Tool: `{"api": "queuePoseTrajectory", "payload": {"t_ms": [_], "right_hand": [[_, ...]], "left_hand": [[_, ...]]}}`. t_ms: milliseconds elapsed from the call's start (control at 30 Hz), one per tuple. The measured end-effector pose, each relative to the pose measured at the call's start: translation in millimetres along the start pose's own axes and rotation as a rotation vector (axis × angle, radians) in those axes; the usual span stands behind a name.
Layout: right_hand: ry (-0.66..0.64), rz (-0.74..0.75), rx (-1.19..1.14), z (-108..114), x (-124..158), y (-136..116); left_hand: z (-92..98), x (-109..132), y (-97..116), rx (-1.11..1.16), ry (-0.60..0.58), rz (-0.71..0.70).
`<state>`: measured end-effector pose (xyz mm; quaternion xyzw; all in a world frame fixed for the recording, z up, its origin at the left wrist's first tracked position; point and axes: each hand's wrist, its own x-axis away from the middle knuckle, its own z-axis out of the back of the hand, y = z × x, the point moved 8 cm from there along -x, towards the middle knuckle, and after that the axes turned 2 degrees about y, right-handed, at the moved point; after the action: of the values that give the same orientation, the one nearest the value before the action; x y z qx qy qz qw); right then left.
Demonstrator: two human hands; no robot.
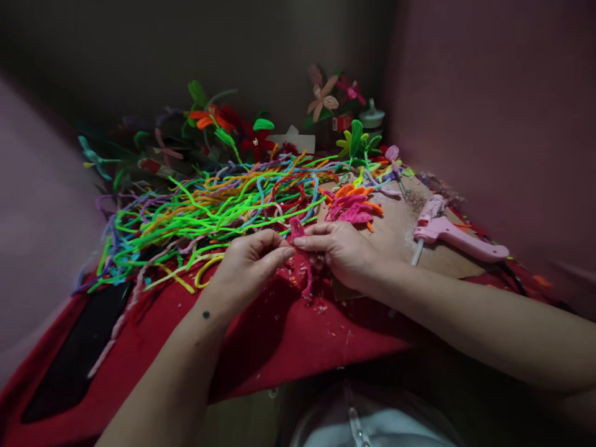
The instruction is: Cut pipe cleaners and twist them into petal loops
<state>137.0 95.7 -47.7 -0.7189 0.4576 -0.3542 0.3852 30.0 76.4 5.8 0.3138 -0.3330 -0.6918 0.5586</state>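
Observation:
Both hands meet over the red cloth at the table's middle. My left hand pinches a pink pipe cleaner with thumb and fingers pressed together. My right hand grips the same pink pipe cleaner from the right, fingers closed around its bent loop. One end of the pipe cleaner hangs down between the hands. Small coloured scraps lie on the cloth below.
A big tangle of coloured pipe cleaners spreads behind the hands. Pink and orange bent pieces lie on a cardboard sheet beside a pink glue gun. Finished pipe-cleaner flowers stand at the back near walls.

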Motion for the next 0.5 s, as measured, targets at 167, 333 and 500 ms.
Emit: {"api": "queuePoseTrajectory", "payload": {"t_ms": [167, 333, 500], "right_hand": [[0.088, -0.044, -0.069, 6, -2, 1], [0.111, -0.075, -0.198, 7, -4, -1], [0.068, -0.099, -0.231, 6, -6, 3]], "left_hand": [[4.0, 2, 5, -0.045, 0.174, -0.076], [5.3, -3, -26, 0.602, 0.216, 0.19], [-23.6, -4, -29, 0.722, -0.042, 0.296]]}}
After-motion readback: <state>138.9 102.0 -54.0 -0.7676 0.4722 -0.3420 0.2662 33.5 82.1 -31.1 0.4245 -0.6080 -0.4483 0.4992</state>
